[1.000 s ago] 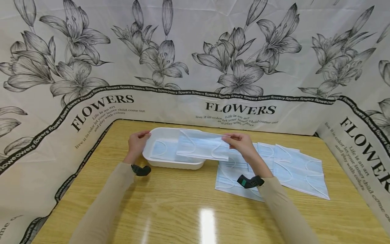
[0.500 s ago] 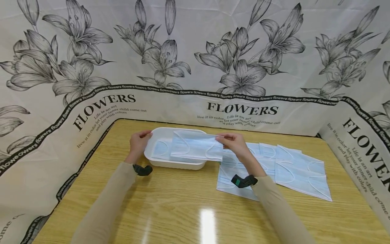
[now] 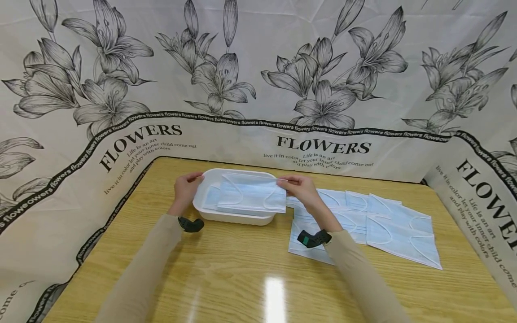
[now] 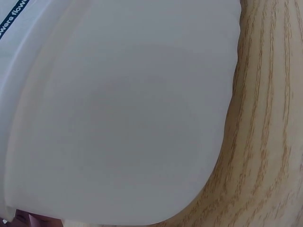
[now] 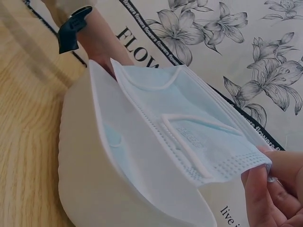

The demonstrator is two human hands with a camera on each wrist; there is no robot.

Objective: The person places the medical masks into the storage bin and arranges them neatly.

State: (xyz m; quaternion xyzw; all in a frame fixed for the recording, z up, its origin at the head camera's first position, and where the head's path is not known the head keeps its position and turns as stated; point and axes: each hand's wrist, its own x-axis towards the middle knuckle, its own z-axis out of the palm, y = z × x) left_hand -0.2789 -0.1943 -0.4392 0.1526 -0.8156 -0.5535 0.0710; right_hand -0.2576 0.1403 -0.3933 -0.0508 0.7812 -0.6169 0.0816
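My right hand [image 3: 300, 192] pinches the corner of a light blue face mask [image 3: 252, 194] between thumb and fingers. The mask hangs over the white plastic tub [image 3: 236, 220], its right end sticking out past the rim. In the right wrist view the thumb and fingers [image 5: 258, 189] grip the mask's edge, and its white ear loops lie across the top. My left hand [image 3: 186, 190] holds the tub's left rim at the back corner. Inside the tub lies another blue mask [image 3: 212, 197], partly covered. The left wrist view is filled by the tub's outer wall [image 4: 132, 118].
Several more blue masks [image 3: 404, 229] lie overlapping on the wooden table [image 3: 226, 273] to the right, partly under my right forearm. A white cloth with printed flowers [image 3: 323, 148] stands behind the table and along both sides.
My right hand has moved left, carrying the mask further over the tub. My left hand keeps its hold on the tub's rim. The head view has shifted slightly.
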